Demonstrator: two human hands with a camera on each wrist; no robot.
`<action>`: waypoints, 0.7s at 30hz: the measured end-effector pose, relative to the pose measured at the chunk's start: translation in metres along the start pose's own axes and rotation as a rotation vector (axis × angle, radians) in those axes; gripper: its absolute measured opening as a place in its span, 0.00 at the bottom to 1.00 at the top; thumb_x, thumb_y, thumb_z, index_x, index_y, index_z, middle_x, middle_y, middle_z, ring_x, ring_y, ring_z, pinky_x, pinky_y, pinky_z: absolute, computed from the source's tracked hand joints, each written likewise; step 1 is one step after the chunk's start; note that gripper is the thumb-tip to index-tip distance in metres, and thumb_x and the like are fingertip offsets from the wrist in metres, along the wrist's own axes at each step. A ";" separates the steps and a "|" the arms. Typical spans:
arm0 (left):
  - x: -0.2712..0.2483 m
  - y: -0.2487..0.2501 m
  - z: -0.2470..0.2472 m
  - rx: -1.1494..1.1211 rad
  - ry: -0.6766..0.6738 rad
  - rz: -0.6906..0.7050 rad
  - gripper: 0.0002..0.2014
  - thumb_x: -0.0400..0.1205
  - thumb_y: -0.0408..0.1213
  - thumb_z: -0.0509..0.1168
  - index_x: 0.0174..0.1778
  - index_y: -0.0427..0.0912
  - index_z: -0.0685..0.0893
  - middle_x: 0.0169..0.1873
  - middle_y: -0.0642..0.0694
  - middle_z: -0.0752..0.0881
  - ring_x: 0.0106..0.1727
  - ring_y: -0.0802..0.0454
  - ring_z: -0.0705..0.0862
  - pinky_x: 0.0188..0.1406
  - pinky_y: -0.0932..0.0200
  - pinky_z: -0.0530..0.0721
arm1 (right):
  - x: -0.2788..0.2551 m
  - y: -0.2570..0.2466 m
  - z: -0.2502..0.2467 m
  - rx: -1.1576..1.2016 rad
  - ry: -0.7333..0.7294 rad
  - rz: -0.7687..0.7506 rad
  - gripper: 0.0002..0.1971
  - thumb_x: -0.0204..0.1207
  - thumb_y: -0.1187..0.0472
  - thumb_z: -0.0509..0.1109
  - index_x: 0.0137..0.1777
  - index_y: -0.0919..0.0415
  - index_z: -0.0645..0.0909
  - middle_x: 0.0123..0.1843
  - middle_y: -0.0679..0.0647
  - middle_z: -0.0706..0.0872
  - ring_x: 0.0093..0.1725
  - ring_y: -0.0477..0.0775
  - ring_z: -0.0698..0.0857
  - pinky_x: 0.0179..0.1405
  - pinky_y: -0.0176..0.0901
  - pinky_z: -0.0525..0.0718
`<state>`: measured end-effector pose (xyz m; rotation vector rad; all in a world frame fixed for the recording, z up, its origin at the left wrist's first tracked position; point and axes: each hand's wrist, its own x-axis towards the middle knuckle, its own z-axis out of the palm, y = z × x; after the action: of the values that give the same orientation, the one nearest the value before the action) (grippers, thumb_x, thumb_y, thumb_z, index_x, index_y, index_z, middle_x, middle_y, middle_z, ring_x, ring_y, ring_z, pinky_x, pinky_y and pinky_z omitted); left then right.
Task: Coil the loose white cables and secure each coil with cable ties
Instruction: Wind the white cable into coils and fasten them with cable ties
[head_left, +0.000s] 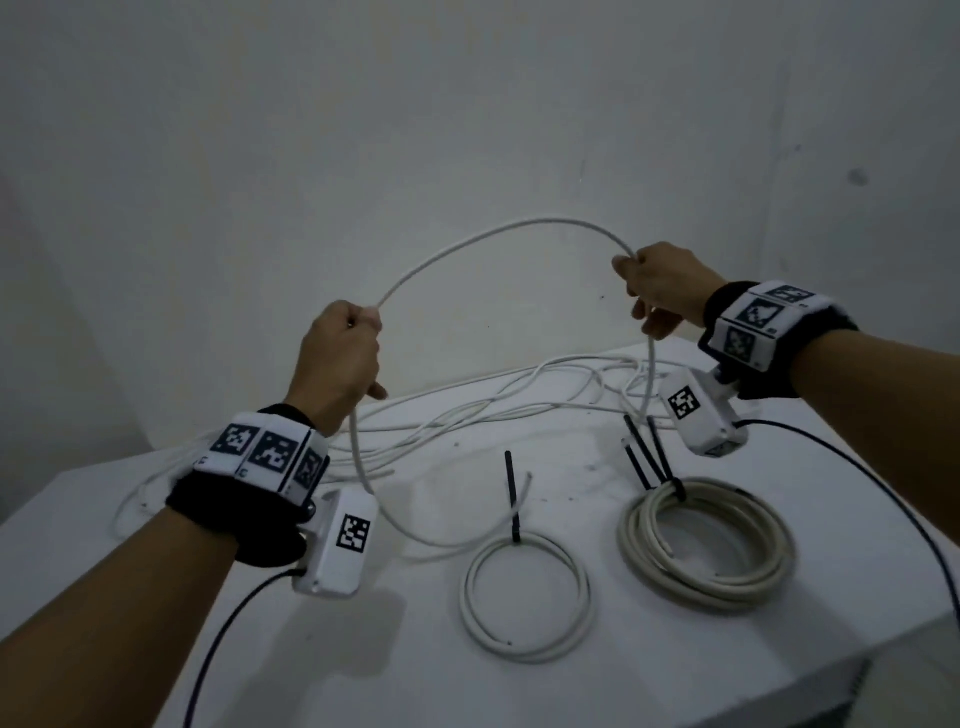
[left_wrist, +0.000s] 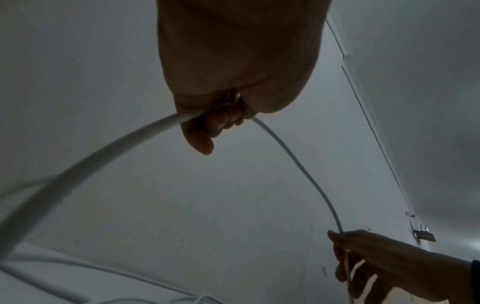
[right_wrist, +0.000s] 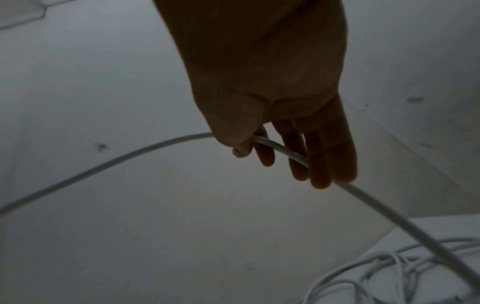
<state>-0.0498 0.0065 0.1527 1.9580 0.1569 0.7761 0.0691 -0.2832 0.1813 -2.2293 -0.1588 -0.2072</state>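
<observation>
**Head view: both hands raise one white cable in an arch**

Head view alone shows the tabletop (head_left: 831, 597) with a small tied coil (head_left: 524, 597), a larger tied coil (head_left: 709, 545) and loose cables (head_left: 467, 415) behind. Wrist views show the grips: the left hand (head_left: 337, 358) has its fingers (left_wrist: 205, 131) curled round the white cable (head_left: 493, 234); the right hand (head_left: 660, 286) pinches it with thumb and forefinger, remaining fingers (right_wrist: 324, 154) nearly straight. Both hands are held above the tabletop.

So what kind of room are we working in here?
Hard to say; probably a bare indoor room or workshop corner. A plain white table stands against a scuffed white wall, holding tied coils and loose cables.
</observation>
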 end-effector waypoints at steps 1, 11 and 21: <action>-0.008 0.002 0.003 -0.044 -0.029 -0.024 0.10 0.89 0.39 0.54 0.44 0.40 0.74 0.31 0.42 0.76 0.30 0.48 0.75 0.20 0.56 0.81 | -0.006 -0.004 0.000 0.098 -0.004 -0.001 0.20 0.84 0.48 0.56 0.46 0.67 0.74 0.38 0.66 0.84 0.26 0.63 0.84 0.27 0.49 0.88; -0.056 0.012 0.025 -0.287 0.032 -0.165 0.13 0.89 0.42 0.50 0.42 0.43 0.73 0.44 0.40 0.84 0.42 0.44 0.84 0.42 0.48 0.84 | -0.091 -0.029 0.042 0.983 -0.054 0.197 0.18 0.87 0.53 0.54 0.38 0.65 0.67 0.37 0.69 0.80 0.30 0.63 0.83 0.17 0.46 0.85; -0.058 0.026 0.000 -0.441 0.200 -0.304 0.18 0.87 0.40 0.52 0.30 0.45 0.68 0.23 0.48 0.69 0.11 0.60 0.59 0.12 0.72 0.55 | -0.158 0.008 0.075 0.255 0.071 -0.133 0.37 0.74 0.56 0.74 0.78 0.60 0.59 0.67 0.60 0.72 0.61 0.57 0.77 0.56 0.45 0.77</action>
<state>-0.1014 -0.0308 0.1479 1.4001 0.3624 0.7310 -0.0765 -0.2357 0.0968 -1.9569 -0.2794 -0.3198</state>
